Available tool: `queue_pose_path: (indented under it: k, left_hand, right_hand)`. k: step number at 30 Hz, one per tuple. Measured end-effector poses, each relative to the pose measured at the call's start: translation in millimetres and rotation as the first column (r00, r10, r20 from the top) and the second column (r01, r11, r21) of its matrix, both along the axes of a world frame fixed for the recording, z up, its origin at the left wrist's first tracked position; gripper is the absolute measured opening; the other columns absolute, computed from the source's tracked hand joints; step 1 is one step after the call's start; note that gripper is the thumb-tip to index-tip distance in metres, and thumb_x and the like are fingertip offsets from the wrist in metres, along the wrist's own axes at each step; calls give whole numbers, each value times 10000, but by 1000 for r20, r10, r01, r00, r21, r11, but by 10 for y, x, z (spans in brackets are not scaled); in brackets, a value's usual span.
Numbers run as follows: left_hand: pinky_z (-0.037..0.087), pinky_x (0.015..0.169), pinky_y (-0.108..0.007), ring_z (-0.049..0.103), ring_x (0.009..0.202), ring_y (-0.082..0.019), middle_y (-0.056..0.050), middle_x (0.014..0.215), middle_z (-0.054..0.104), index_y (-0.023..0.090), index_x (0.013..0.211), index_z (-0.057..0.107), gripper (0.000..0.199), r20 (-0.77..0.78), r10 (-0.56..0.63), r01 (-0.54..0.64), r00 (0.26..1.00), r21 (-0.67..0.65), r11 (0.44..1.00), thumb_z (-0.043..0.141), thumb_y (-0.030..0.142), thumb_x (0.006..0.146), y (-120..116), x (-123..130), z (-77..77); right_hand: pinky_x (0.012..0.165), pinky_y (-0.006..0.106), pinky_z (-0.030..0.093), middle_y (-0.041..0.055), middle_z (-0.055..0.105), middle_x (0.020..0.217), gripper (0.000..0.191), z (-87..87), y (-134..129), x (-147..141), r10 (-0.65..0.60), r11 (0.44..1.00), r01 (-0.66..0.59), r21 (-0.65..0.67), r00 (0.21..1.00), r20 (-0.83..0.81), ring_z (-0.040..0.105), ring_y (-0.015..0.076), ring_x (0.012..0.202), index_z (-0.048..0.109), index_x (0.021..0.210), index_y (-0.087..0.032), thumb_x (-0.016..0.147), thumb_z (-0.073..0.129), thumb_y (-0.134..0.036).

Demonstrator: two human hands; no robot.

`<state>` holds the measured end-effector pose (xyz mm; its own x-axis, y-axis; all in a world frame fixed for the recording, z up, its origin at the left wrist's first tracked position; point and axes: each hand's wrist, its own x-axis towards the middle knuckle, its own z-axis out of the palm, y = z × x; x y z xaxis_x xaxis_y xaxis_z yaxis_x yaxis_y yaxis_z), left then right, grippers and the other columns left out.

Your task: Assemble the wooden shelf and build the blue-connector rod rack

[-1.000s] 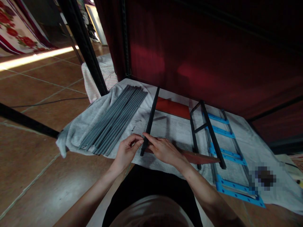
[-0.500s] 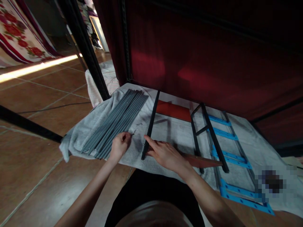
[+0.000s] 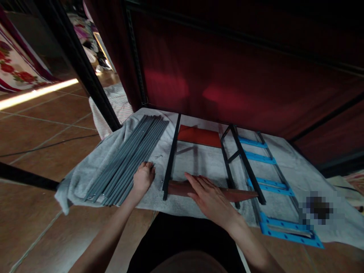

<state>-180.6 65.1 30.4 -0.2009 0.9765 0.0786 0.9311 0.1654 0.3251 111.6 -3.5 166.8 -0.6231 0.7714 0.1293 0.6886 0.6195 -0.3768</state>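
Note:
My left hand [image 3: 143, 177] is closed at the right side of a bundle of grey rods [image 3: 127, 163]; a thin, small metal piece shows by its fingertips, too small to name. Another small metal piece [image 3: 160, 156] lies on the cloth just beyond. My right hand [image 3: 210, 197] lies open, fingers stretched, over a brown panel [image 3: 178, 188] at the near end of a black metal frame [image 3: 170, 159]. An orange-red panel [image 3: 199, 135] spans that frame's far end. The frame's right side has a raised black bar with short cross-pieces [image 3: 247, 163].
Grey cloth [image 3: 85, 178] covers the work surface. To the right lies a rack with blue slats [image 3: 290, 229], beside a blurred-out patch. Black metal posts [image 3: 82, 72] stand on the left, and a dark red curtain [image 3: 227, 83] hangs behind.
My right hand has moved off the frame's left black bar and rightward onto the brown panel. My left hand stays closed near the rods. The whole view has shifted slightly.

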Motion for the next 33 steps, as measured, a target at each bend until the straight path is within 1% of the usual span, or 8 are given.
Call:
queue_pose_path:
  k: [9,13,15,17,19,22,25,33]
  left_hand:
    - [447,654,-298,644,764,-234,-97,805,671,176,827,645,210,197,150,-142,969,-53,988,520,344,845,104,-62,159]
    - [440,582,-249,573,629,-161,-18,687,618,177,791,626,191,763,145,-291,630,59,955,634,363,745,-84,-47,527]
    - [446,580,-230,542,606,-132,13,662,596,185,800,638,228,898,46,-317,437,106,943,708,382,710,-320,70,825]
    - [465,599,-221,551,633,-125,20,682,610,207,816,662,223,932,-34,-308,361,154,939,742,395,727,-612,265,1128]
    - [487,612,-229,566,654,-132,20,718,641,244,845,677,194,910,-77,-265,408,199,943,757,391,747,-901,525,1360]
    - [497,530,-246,603,605,-160,7,679,662,272,782,690,216,844,-162,26,511,174,984,769,463,719,-1209,992,1498]
    - [536,556,-273,652,621,-185,-2,689,689,291,751,693,203,826,-276,292,491,143,946,705,493,771,-1323,1474,1445]
    - [559,661,-275,690,711,-177,8,806,737,307,891,697,176,683,-521,524,512,232,820,601,453,889,-1255,2258,1310]
  right_hand:
    - [1149,470,462,39,550,1475,564,-117,-352,420,-94,987,119,110,973,-212,492,213,1383,337,1554,-318,1013,437,-195]
    - [1101,453,508,38,609,1405,503,-178,-525,534,-182,978,205,38,928,-325,560,219,1316,450,1489,-345,1009,439,-193]
    - [1035,408,553,41,662,1321,441,-215,-615,535,-232,971,233,-49,880,-413,625,211,1225,524,1424,-348,1013,438,-213]
    - [950,350,584,39,705,1216,370,-233,-699,486,-269,963,219,-157,820,-506,675,192,1112,587,1345,-336,1020,440,-238]
    - [882,307,589,33,723,1123,309,-221,-768,403,-302,949,183,-256,755,-581,694,174,1017,630,1270,-316,1023,451,-272]
    - [855,286,576,26,719,1084,281,-165,-836,288,-342,928,128,-350,666,-663,689,163,975,654,1230,-315,1024,463,-333]
    - [895,300,563,30,709,1088,289,-133,-880,264,-363,924,109,-367,556,-747,678,169,1004,671,1212,-316,1022,462,-380]
    - [907,329,574,63,727,1015,317,-199,-941,686,-611,786,196,-586,103,-785,695,201,998,744,1028,-233,937,593,-497]
